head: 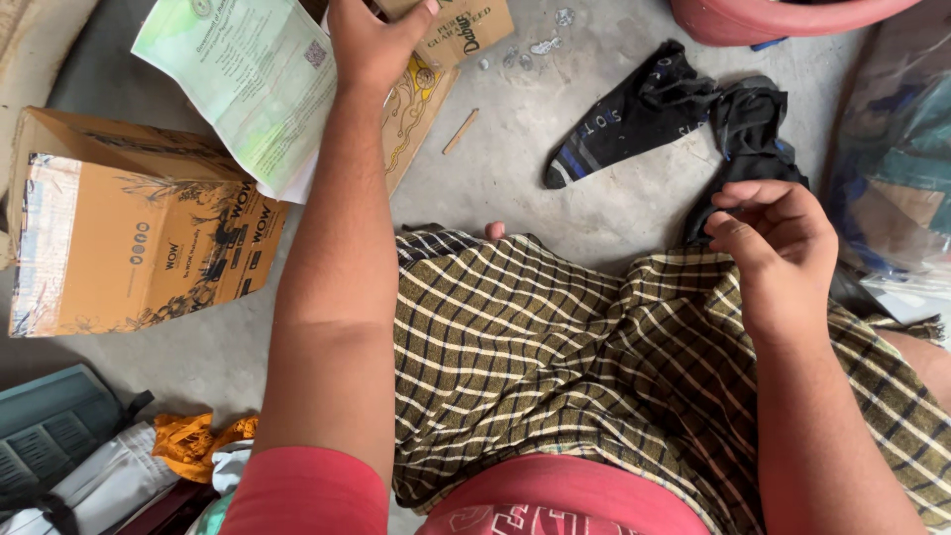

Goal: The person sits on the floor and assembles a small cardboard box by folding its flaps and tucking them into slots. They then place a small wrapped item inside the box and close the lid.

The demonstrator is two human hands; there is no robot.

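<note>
My left hand (371, 40) reaches forward at the top of the view, its thumb pressed on a brown cardboard packet (474, 28) that it grips; the fingertips are cut off by the frame edge. Beside that hand lies a pale green printed paper sheet (238, 84), resting partly on a flat brown card (416, 104). My right hand (778, 233) hovers over my right knee with fingers loosely curled and nothing in them. Just beyond it, a dark sock-like cloth (644, 109) and another dark cloth (748, 129) lie on the concrete floor.
A printed cardboard box (129, 238) sits at the left. A small wooden stick (461, 131) lies on the floor. A red tub (783, 15) is at top right, plastic-wrapped items (892, 159) at right. Checked cloth (555, 367) covers my lap; orange fabric (193, 441) lies bottom left.
</note>
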